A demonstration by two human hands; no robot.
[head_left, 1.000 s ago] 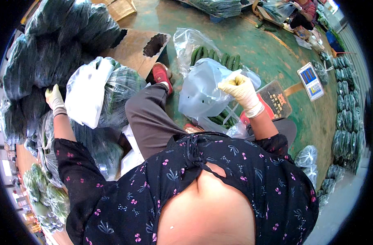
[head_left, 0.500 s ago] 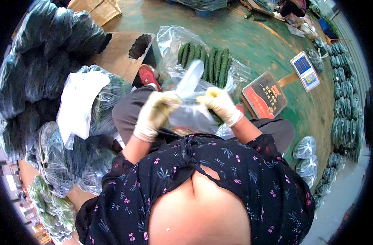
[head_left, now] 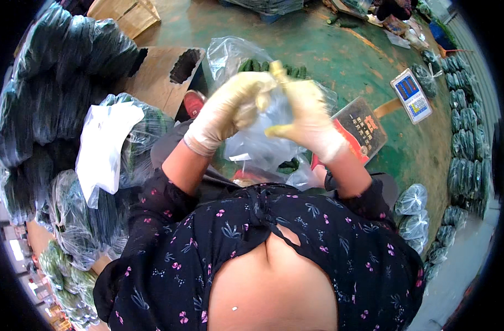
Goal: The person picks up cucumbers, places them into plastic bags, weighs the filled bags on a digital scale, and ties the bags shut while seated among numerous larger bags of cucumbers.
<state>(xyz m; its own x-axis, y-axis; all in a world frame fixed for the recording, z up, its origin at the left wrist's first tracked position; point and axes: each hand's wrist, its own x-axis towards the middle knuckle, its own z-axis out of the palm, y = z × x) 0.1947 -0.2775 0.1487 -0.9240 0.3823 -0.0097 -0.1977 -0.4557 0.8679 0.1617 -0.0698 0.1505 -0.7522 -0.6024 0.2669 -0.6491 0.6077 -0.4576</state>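
My left hand [head_left: 230, 107], in a pale yellow-white glove, is raised in front of me with its fingers curled on the top of a clear plastic bag [head_left: 263, 140]. Close beside it, my right hand [head_left: 310, 116], gloved alike, has its thumb apart from the fingers and seems to hold nothing. The bag hangs below and between both hands. Dark green cucumbers [head_left: 290, 70] lie beyond on another clear plastic sheet [head_left: 224, 52], mostly hidden by my hands. A few more cucumbers [head_left: 288, 165] show under the bag's lower right.
On the right stand a scale platform [head_left: 368, 124] and its display [head_left: 412, 96]. Bagged cucumbers [head_left: 59, 99] are piled high at left, with white bags [head_left: 106, 151] on a nearer bundle. A wooden board [head_left: 155, 74] with a hole lies ahead left. Packed bags [head_left: 467, 143] line the right wall.
Both hands have risen and moved away from my body, now covering most of the cucumbers. The plastic bag hangs lower beneath them, and my right hand's fingers have spread.
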